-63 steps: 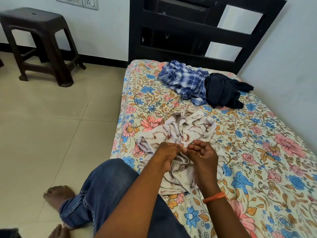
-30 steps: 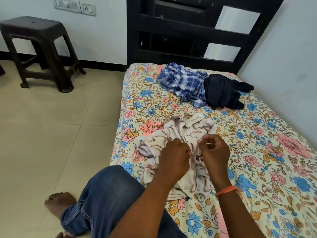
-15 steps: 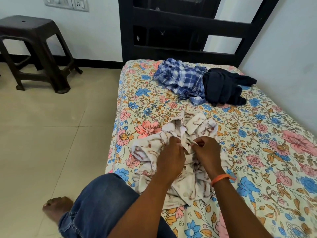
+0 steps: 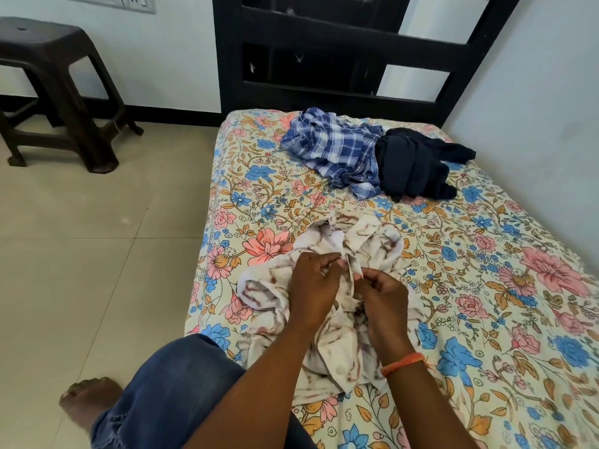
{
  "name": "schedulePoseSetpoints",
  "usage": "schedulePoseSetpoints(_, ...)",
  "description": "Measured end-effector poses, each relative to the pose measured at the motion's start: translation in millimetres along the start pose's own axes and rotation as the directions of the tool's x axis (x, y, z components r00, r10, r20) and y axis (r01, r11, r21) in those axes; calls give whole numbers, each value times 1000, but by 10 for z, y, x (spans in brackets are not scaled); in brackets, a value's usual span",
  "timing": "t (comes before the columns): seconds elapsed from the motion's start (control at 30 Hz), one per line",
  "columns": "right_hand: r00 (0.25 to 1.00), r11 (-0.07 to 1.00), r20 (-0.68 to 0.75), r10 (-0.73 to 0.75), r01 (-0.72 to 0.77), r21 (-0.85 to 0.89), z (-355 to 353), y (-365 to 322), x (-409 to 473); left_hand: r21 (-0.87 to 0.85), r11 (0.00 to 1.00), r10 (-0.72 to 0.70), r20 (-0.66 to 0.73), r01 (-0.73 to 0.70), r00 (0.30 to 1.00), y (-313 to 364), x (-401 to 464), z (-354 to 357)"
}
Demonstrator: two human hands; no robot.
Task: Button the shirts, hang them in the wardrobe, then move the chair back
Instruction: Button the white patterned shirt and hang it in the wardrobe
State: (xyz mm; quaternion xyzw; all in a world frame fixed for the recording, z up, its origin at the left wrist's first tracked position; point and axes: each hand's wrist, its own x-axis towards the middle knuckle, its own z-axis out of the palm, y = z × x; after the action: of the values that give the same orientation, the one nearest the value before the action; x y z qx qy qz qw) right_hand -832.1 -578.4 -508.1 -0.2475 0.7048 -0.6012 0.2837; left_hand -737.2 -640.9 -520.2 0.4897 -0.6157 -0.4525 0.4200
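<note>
So the bed (image 4: 486,286) takes up most of the view, covered in a floral sheet with pink and blue flowers, and both hands sit over its near edge. Behind the bed, far beyond the hands, is a black headboard (image 4: 324,43) against the wall. Off to the far left of the hands, out on the tiled floor (image 4: 81,254), stands a dark brown plastic stool (image 4: 55,82).

Right under the hands is the white shirt with brown streaks (image 4: 372,244), all crumpled up on the sheet. Past the hands, toward the headboard, a blue plaid shirt (image 4: 337,150) lies bunched, and touching it on its right is a dark navy garment (image 4: 418,166); can't tell what kind exactly.

Near-left of the hands there's a knee in blue jeans (image 4: 168,393), with a bare foot (image 4: 87,403) on the floor.

The left hand (image 4: 312,286) has its fingers curled, pinching an edge strip of the white shirt. The right hand (image 4: 382,296), orange band (image 4: 402,362) on its wrist, is also curled and pinching the same strip just beside the left. Any button is too small to make out.
</note>
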Motion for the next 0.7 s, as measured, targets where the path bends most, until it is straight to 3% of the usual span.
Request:
schedulePoseSetpoints(0.07, 1000, 1000, 4, 1, -1, -10, 18, -2, -18, -118, 992, -39, -17, 37, 999, 23, 34, -13)
schedulePoseSetpoints(0.17, 1000, 999, 3, -6, 6, -40, 41, -11, -28, -313, 937, -143, 69, 157, 987, 30, 62, -32)
schedulePoseSetpoints(0.27, 999, 999, 28, 15, -13, -46, 64, 9, -39, -369, 898, -211, 117, 240, 970, 36, 82, -37)
schedulePoseSetpoints(0.53, 999, 981, 26, -46, 50, -186, 134, 113, -42, -430, 824, -302, 219, 370, 928, 81, 193, -45)
schedulePoseSetpoints(0.63, 999, 983, 2, -32, 32, -181, 138, 122, -49, -322, 884, -260, 262, 339, 929, 45, 208, -41)
schedulePoseSetpoints(0.7, 996, 998, -63, 57, -60, -37, 100, 48, -26, -203, 940, -222, 249, 275, 943, 53, 161, -59)
